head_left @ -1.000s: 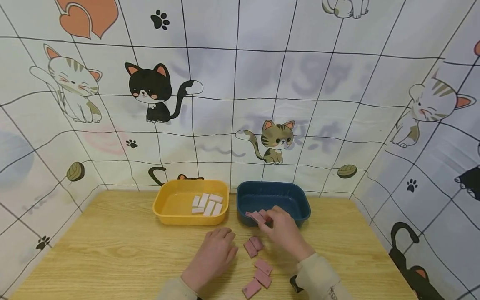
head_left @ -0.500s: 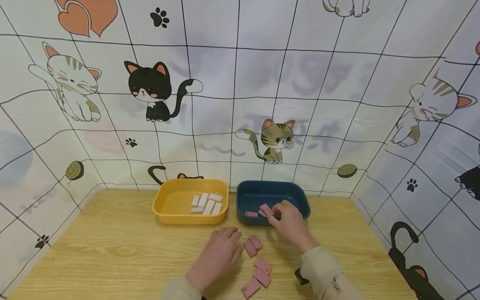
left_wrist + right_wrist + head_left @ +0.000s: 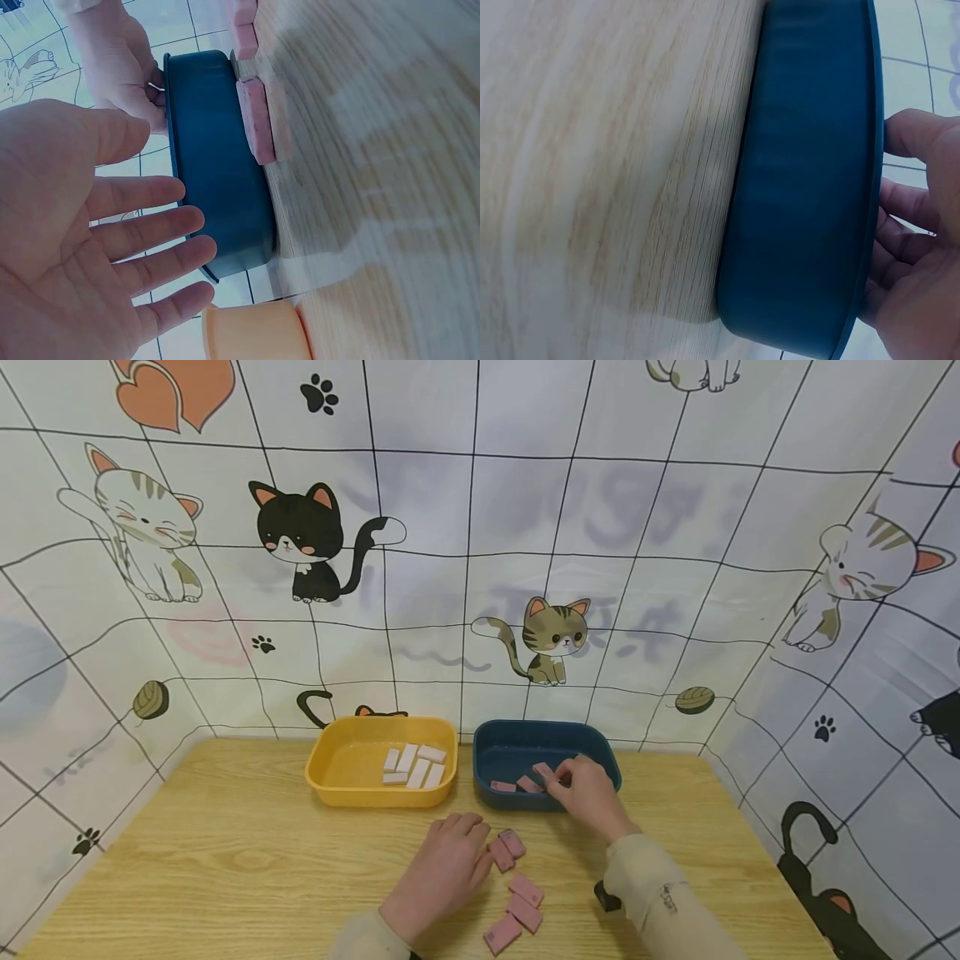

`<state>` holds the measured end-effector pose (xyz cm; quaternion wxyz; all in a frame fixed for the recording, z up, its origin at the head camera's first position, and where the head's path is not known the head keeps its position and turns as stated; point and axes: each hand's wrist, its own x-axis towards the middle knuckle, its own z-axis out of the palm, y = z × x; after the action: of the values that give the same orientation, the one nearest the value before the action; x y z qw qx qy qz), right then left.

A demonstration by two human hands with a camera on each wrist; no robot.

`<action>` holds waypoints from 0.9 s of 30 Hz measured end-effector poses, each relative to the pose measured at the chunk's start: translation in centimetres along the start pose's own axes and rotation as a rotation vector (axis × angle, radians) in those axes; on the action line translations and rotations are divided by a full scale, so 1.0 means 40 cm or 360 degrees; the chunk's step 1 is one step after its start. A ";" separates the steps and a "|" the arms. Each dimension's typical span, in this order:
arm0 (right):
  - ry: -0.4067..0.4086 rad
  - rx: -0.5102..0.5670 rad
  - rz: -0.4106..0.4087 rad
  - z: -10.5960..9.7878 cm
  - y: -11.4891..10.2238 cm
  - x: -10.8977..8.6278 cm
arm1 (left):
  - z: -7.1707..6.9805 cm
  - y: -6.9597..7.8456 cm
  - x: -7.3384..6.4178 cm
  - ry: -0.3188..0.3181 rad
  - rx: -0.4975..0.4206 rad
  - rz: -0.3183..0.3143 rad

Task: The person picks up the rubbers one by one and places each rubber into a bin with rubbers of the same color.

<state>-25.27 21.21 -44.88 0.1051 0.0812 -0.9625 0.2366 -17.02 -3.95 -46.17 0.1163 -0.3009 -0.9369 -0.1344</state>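
Observation:
In the head view my right hand (image 3: 588, 797) reaches over the near rim of the dark blue bin (image 3: 487, 752) and pinches a small pink rectangular block (image 3: 543, 772). Two more pink blocks lie in the bin to its left, one of them a flat block (image 3: 503, 787). The right wrist view shows the right fingers (image 3: 907, 135) curled over the rim, with the block hidden behind the bin's wall. My left hand (image 3: 446, 868) hovers low over the table with fingers spread and nothing in the palm. Its fingertips are close beside a pair of pink blocks (image 3: 501, 854).
A yellow bin (image 3: 330, 777) with several white blocks (image 3: 418, 774) stands left of the blue one. Three pink blocks (image 3: 524, 912) lie nearer on the wooden table (image 3: 247, 860). A cat-print tiled sheet (image 3: 420, 593) rises behind the bins.
My right hand has moved rightward inside the blue bin with a pink block, and a second block now shows lying beside the first. My left hand has drifted right toward the paired blocks.

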 end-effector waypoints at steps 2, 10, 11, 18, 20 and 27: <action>-0.0019 -0.0019 0.0013 -0.002 0.003 0.006 | -0.001 0.003 0.002 -0.0011 -0.0006 -0.0003; -0.0131 -0.0073 0.0098 -0.002 0.020 0.030 | 0.001 0.016 0.012 0.0026 -0.0029 0.0024; -0.0151 -0.0066 0.0124 -0.003 0.020 0.032 | 0.001 0.018 0.014 0.0037 -0.0021 0.0034; -0.0253 -0.0023 0.0249 0.001 0.024 0.051 | -0.004 0.026 0.026 0.0034 -0.0001 0.0067; -0.0267 -0.0011 0.0264 0.003 0.023 0.056 | -0.005 0.029 0.031 0.0022 -0.0020 0.0067; -0.0277 -0.0025 0.0343 0.016 0.025 0.072 | -0.003 0.041 0.046 0.0057 -0.0084 0.0103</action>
<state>-28.37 21.48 -45.16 -0.0042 -0.0032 -0.9729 0.2311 -17.50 -1.74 -45.23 0.1293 -0.3317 -0.9206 -0.1605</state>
